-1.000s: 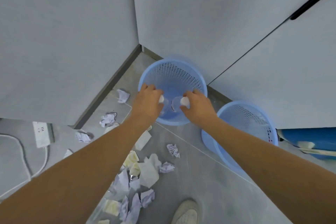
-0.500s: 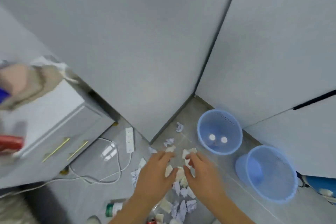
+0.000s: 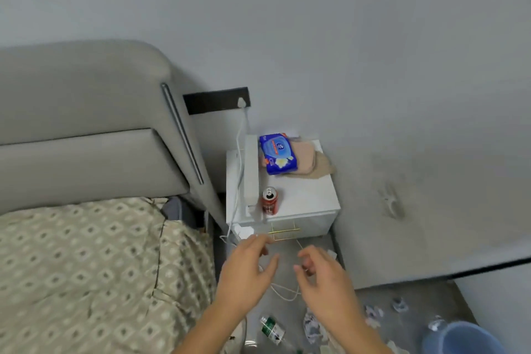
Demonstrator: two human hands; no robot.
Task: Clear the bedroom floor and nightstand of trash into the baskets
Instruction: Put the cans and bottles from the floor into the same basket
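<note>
Nightstand (image 3: 304, 201) front-right top bare, reachable from front. Red can (image 3: 269, 200) upright near front edge; white power strip (image 3: 250, 172) along left side; blue pack (image 3: 277, 153) on cloth at back. Bed (image 3: 86, 267) blocks left; wall close right.

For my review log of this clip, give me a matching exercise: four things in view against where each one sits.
Things:
1. red can
2. blue packet
3. green-labelled bottle
4. blue basket

Places:
A. lying on the floor between the forearms
B. upright near the nightstand's front edge
C. bottom right corner of the view
D. at the back of the nightstand, on beige cloth

Pairs: 1-B, 2-D, 3-A, 4-C
</note>
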